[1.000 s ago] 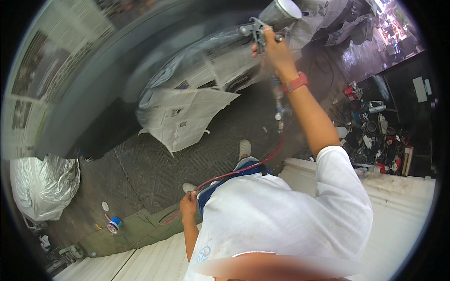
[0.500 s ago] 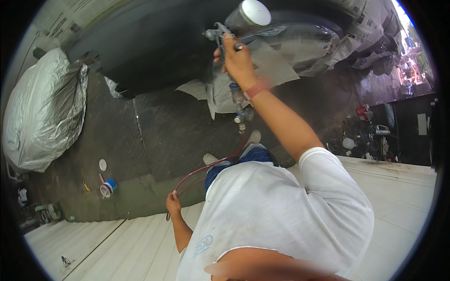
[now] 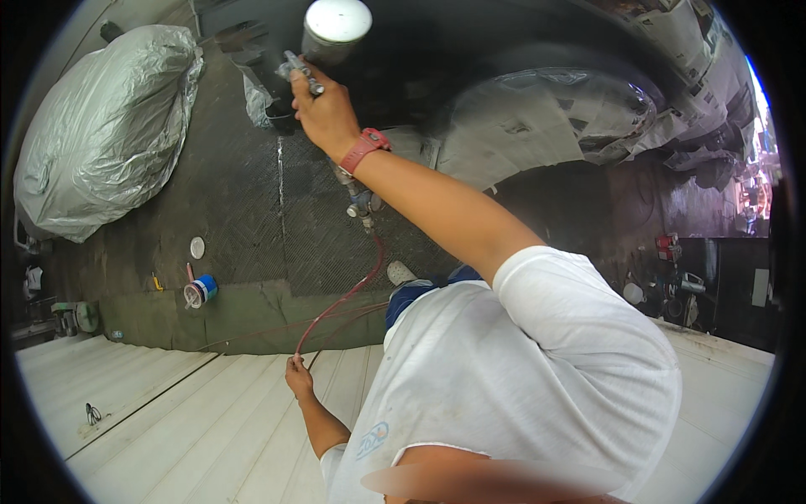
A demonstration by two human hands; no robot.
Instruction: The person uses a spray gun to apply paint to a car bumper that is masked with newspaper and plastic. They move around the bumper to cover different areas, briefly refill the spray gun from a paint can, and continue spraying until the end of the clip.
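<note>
My right hand (image 3: pixel 329 118) is wrapped round a spray gun (image 3: pixel 300 72) with a white-lidded paint cup (image 3: pixel 336 32) on top. It is held up against a glossy dark car body panel (image 3: pixel 411 63); the gap between gun and panel is hard to judge. Below the grip hangs an air regulator (image 3: pixel 359 204), joined to a red air hose (image 3: pixel 357 287). Down at the lower left, my left hand (image 3: pixel 299 378) pinches that hose and holds it off to the side. Newspaper and plastic masking (image 3: pixel 512 139) cover the wheel area to the right.
A bulky thing under a silver cover (image 3: pixel 109 126) stands at the left. On the floor lie a blue paint can (image 3: pixel 201 290), a white lid (image 3: pixel 197 247) and a green machine (image 3: pixel 75 317). Tools and a red object (image 3: pixel 667 247) sit at the right. A pale ribbed wall (image 3: pixel 168 412) runs behind me.
My right hand has carried the spray gun leftward along the panel, drawing the regulator and hose with it. My left hand still grips the hose. The view has shifted to the left.
</note>
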